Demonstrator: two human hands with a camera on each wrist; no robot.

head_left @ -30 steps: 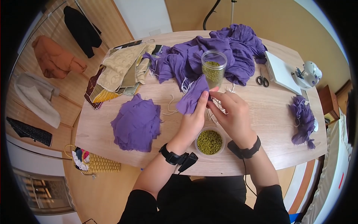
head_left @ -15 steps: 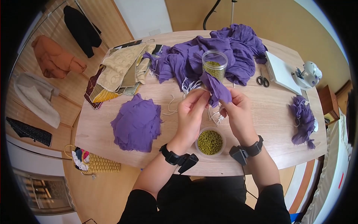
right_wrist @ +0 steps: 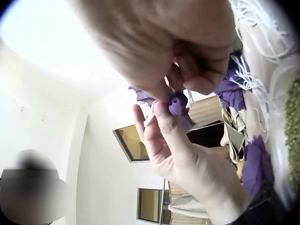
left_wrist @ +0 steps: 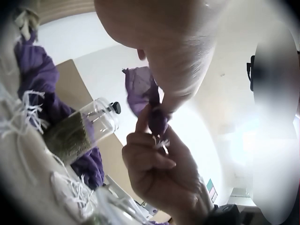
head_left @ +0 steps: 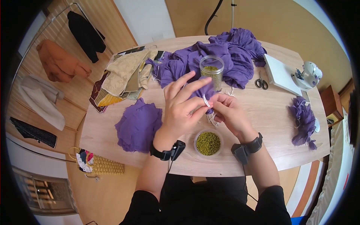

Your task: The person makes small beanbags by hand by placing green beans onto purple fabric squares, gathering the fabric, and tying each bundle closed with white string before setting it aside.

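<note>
Between my hands is a piece of purple cloth (head_left: 205,90), gathered into a small pouch with a rounded bulb (left_wrist: 158,122) below and a loose flared top. White string (head_left: 205,100) crosses its gathered neck. My left hand (head_left: 179,110) pinches at the string and neck between thumb and forefinger, its other fingers spread upward. My right hand (head_left: 233,115) pinches the pouch from the other side, close against the left fingertips. Just below the hands stands an open tub of green beans (head_left: 208,143). Behind them is a clear jar (head_left: 212,69) partly filled with green beans.
A stack of purple cloth pieces (head_left: 138,125) lies left, below patterned fabric samples (head_left: 125,71). A large purple cloth (head_left: 240,56) is heaped at the back. Scissors (head_left: 261,80), a white sewing machine (head_left: 310,75) and a purple bunch with strings (head_left: 303,122) lie right.
The purple cloth turned and swung between my hands, and now white string shows at its neck. My left hand has lifted and spread its outer fingers; the right stays close by, pinching.
</note>
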